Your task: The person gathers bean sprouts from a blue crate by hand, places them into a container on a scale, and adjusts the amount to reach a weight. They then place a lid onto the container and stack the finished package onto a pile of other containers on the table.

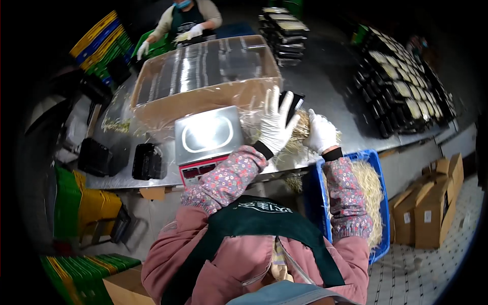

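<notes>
My left hand, in a white glove, has its fingers spread, right of the scale. A black tray shows tilted beside its forefinger and thumb; whether the hand bears its weight is hidden. My right hand, also gloved, is curled round a bunch of bean sprouts, brownish at one end, close to the tray. Loose sprouts lie on the table beneath both hands. The scale, with a bare steel plate and red base, stands left of my left hand. Below my right forearm sits a blue crate of pale sprouts.
A large carton holds stacked black trays behind the scale. Filled trays are piled at the right, with another stack farther back. An empty black tray lies at left. A co-worker stands across the table. Cardboard boxes stand right.
</notes>
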The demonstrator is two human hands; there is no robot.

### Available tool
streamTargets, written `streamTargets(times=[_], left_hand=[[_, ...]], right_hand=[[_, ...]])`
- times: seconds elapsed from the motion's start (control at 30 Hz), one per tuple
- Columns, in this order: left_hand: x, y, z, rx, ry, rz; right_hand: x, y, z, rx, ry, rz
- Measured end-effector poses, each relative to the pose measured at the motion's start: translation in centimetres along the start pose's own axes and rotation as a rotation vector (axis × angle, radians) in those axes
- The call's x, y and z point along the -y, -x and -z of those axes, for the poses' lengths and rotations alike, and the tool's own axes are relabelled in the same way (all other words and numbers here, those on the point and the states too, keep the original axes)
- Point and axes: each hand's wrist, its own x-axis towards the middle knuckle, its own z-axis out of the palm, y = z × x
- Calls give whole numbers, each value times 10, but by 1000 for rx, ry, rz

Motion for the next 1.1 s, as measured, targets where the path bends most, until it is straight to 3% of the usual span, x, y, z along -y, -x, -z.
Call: streamTargets(times=[0.07,0.1,0.13,0.2,0.27,0.33,0.37,0.4,0.43,0.47,0.5,0.53,0.6,0.67,0.73,0.8,0.9,1.0,1.07,1.1], left_hand=[[37,16,4,200,-105,86],[64,28,9,240,-11,205],[84,39,18,161,176,388],[131,61,38,56,316,500],[178,85,54,49,393,523],[207,98,80,186,506,747],[224,101,91,351,235,855],[226,103,99,255,69,745],[227,96,109,210,-29,516],[230,85,117,167,-121,282],[227,75,124,290,-68,225],[229,71,121,450,-43,265],[232,73,119,576,-210,239],[230,73,118,584,-257,247],[226,74,117,565,-284,258],[230,78,113,557,-313,225],[224,79,110,514,-341,209],[221,78,107,497,-384,199],[223,81,101,485,-398,210],[221,79,101,520,-481,176]], right_hand=[[51,-44,-16,-49,-62,137],[78,-64,-22,-76,-115,213],[102,-79,-28,-102,-169,284],[143,-102,-50,-161,-212,421],[182,-120,-57,94,-208,453],[208,-135,-73,186,-256,503],[218,-142,-87,128,-280,570],[224,-146,-100,70,-304,631],[234,-148,-113,135,-287,652],[239,-147,-135,63,-297,676],[244,-151,-157,78,-307,655],[249,-153,-163,96,-316,635],[244,-154,-177,91,-444,672],[234,-164,-198,184,-616,741],[215,-162,-163,491,-1017,610],[194,-161,-147,377,-876,566],[173,-164,-67,396,-108,590],[146,-177,-85,501,-144,524],[151,-167,-90,324,-157,604],[154,-165,-122,139,-168,665]])
